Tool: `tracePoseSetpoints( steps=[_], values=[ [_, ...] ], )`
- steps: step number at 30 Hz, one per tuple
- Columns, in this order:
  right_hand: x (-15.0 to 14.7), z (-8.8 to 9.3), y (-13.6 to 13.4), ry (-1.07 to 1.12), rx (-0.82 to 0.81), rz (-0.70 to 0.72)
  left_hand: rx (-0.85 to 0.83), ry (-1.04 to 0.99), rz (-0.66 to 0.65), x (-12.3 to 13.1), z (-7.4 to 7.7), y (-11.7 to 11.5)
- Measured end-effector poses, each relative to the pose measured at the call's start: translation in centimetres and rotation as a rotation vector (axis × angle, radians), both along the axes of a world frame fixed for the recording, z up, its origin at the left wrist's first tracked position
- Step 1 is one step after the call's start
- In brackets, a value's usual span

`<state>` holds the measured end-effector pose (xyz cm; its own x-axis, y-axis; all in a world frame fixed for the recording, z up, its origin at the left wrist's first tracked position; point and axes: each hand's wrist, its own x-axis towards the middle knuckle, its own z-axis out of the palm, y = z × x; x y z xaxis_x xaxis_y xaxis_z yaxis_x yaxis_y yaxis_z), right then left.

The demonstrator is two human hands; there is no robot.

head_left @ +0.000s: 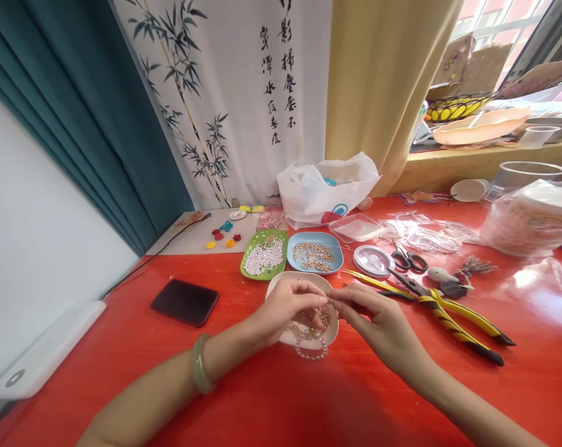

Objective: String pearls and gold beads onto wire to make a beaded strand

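My left hand [293,308], with a ring and a green bangle on its arm, is closed in a pinch over a pale plate [286,337] of gold beads. A looped strand of pearly beads [311,355] hangs below its fingers, over the plate's near rim. My right hand [376,315] pinches too, its fingertips meeting those of the left just above the plate's right side. What lies between the right fingertips is too small to make out. Behind the plate are a green dish [244,269] of white pearl beads and a blue dish [338,249] of gold beads.
Right of my hands lie yellow-handled pliers [458,320], scissors [409,257] and a round clear lid [373,261]. A black phone [185,302] lies at left. A white plastic bag [327,186] stands at the back, with clear packets [420,231] to its right.
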<state>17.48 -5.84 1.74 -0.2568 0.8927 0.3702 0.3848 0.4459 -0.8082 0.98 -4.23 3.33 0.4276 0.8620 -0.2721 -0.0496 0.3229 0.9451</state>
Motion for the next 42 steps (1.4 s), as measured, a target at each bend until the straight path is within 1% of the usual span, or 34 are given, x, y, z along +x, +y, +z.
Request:
tracePoseSetpoints(
  steps=[6, 14, 16, 20, 22, 26, 33, 42],
  values=[
    [0.2, -0.2, 0.2, -0.066, -0.041, -0.003, 0.012, -0.015, 0.059, -0.1, -0.1, 0.4],
    [0.6, -0.8, 0.8, -0.159, -0.053, -0.031, 0.036, 0.003, 0.078, -0.5, -0.6, 1.1],
    [0.9, -0.8, 1.1, -0.246, -0.015, -0.064, 0.053, 0.019, 0.082, -0.6, -0.8, 1.2],
    [1.7, -1.1, 1.7, -0.548, 0.067, -0.168, 0.065, 0.046, 0.102, -0.9, -1.3, 1.7],
    [2.0, -1.4, 1.9, -0.654, 0.071, -0.19, 0.057, 0.055, 0.107, -1.0, -1.4, 1.9],
    [2.1, -1.7, 2.1, -0.777, 0.04, -0.196, 0.045, 0.056, 0.115, -1.1, -1.6, 2.3],
    [2.2, -1.8, 2.2, -0.837, 0.012, -0.165, 0.005, -0.008, 0.134, -1.2, -2.1, 2.4],
    [2.1, -1.7, 2.1, -0.886, -0.003, -0.151, -0.037, 0.003, 0.142, -1.2, -2.0, 2.4]
  ],
)
